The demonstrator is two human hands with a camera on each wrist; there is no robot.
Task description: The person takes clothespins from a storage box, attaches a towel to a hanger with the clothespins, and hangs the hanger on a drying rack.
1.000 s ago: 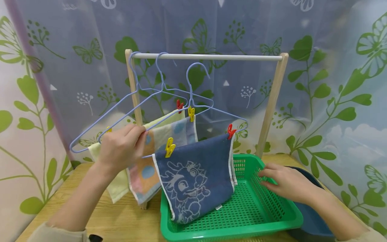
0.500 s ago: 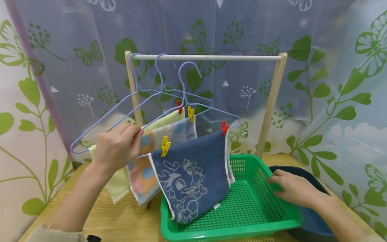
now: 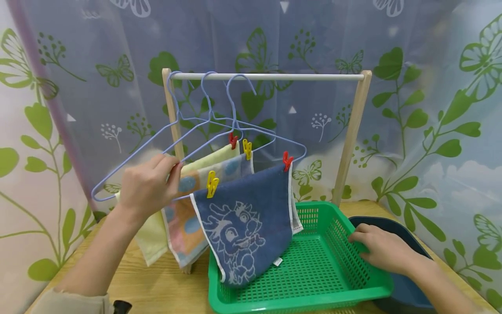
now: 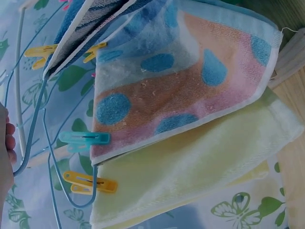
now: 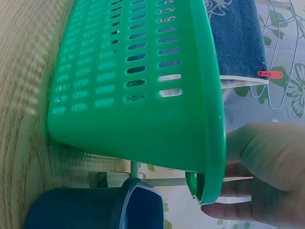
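My left hand (image 3: 150, 185) grips the left end of a blue-purple hanger (image 3: 270, 133). A navy towel (image 3: 251, 218) with a white cartoon drawing hangs from it, held by a yellow clothespin (image 3: 212, 184) and a red clothespin (image 3: 287, 161). Its hook overlaps the rack's white rod (image 3: 306, 77) in view; whether it rests there I cannot tell. Two more hangers hang at the rod's left, with a spotted towel (image 4: 157, 81) and a pale yellow towel (image 4: 186, 162) clipped on. My right hand (image 3: 382, 248) is at the right rim of the green basket (image 5: 133, 138), fingers loosely bent.
A dark blue basin (image 3: 408, 279) stands right of the basket on the wooden table (image 3: 157, 288). Wooden posts (image 3: 351, 135) carry the rod. A patterned curtain (image 3: 298, 39) closes off the back and sides.
The held hanger and navy towel have shifted left, with the hook rising to rod height. My right hand has moved slightly right and lower along the basket's edge.
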